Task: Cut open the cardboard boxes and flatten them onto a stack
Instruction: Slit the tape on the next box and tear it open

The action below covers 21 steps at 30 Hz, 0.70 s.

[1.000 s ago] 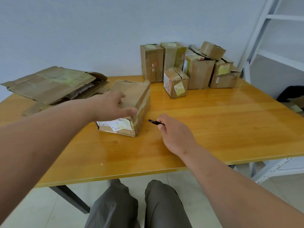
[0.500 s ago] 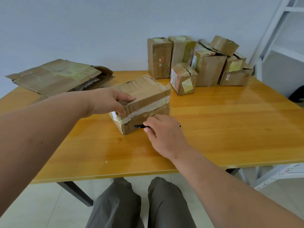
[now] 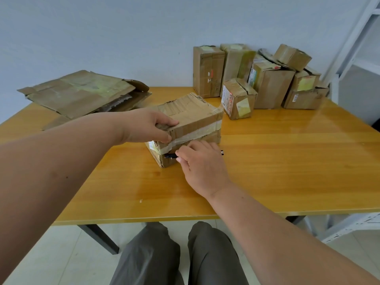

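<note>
A taped cardboard box (image 3: 197,118) sits in the middle of the wooden table (image 3: 287,165). My left hand (image 3: 148,126) grips its near left top corner, thumb on the front face. My right hand (image 3: 201,163) holds a thin black cutter (image 3: 170,155) whose tip lies against the box's front face, low near the left corner. The cutter's other end pokes out to the right of the hand. A stack of flattened cardboard (image 3: 82,93) lies at the table's back left.
Several sealed cardboard boxes (image 3: 267,79) stand piled at the back right against the wall. A white metal shelf frame (image 3: 357,48) rises at the right. My knees show below the table's front edge.
The box was turned so its taped long side faces me. My right hand moved in from the right and brought the cutter tip to the box's front face.
</note>
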### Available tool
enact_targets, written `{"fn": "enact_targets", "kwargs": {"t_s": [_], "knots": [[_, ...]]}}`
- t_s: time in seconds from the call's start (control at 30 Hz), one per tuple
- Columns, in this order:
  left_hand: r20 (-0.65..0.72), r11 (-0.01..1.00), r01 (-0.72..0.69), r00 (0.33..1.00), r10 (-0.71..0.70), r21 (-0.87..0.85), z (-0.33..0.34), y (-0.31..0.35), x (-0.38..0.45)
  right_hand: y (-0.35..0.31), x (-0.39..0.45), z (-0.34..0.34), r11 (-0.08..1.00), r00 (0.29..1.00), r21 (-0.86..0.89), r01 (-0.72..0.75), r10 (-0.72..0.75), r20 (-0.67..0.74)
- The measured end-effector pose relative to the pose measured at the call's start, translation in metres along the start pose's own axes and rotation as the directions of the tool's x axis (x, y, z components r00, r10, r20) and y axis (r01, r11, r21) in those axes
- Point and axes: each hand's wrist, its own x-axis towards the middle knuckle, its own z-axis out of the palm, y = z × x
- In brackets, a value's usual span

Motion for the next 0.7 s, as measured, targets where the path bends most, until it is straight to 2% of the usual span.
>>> {"fn": "enact_targets", "kwargs": {"t_s": [0.37, 0.57, 0.7], "knots": [[-0.007, 1.000, -0.007, 1.000, 0.007, -0.019, 0.001, -0.004, 0.003, -0.004, 0.002, 0.000, 1.000, 1.000, 0.015, 0.025, -0.025, -0.003], [0.004, 0.999, -0.011, 1.000, 0.011, -0.031, 0.000, -0.003, 0.002, 0.009, 0.005, -0.001, 0.998, 0.998, -0.011, -0.058, 0.058, -0.012], [0.013, 0.999, -0.003, 1.000, 0.003, -0.048, -0.001, -0.003, 0.001, 0.033, 0.007, -0.007, 0.982, 0.983, -0.039, -0.183, 0.183, 0.007]]}}
